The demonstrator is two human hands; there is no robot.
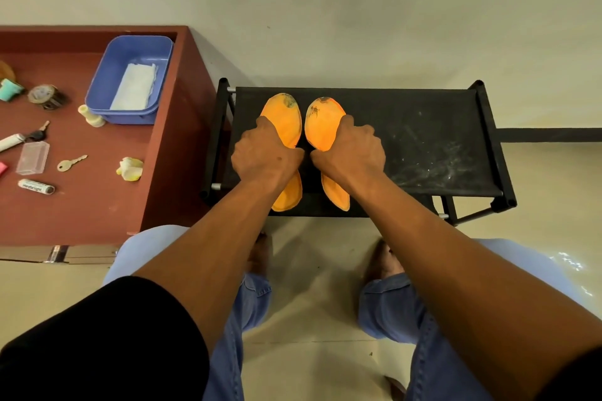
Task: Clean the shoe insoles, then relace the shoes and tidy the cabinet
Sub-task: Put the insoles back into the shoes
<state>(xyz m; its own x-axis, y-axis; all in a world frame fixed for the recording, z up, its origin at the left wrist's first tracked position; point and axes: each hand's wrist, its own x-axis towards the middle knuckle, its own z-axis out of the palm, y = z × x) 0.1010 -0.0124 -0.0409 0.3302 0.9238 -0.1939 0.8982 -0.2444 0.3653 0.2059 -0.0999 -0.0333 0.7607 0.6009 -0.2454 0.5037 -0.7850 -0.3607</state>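
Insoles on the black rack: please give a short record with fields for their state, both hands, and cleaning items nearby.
insoles: two orange, left insole and right insole, side by side on black rack
dirt: dark stains at the toe ends
left hand: grips left insole
right hand: grips right insole
nearby: blue tub holding white cloth, on red table

Pale wall [358, 10], glossy beige floor [319, 270]
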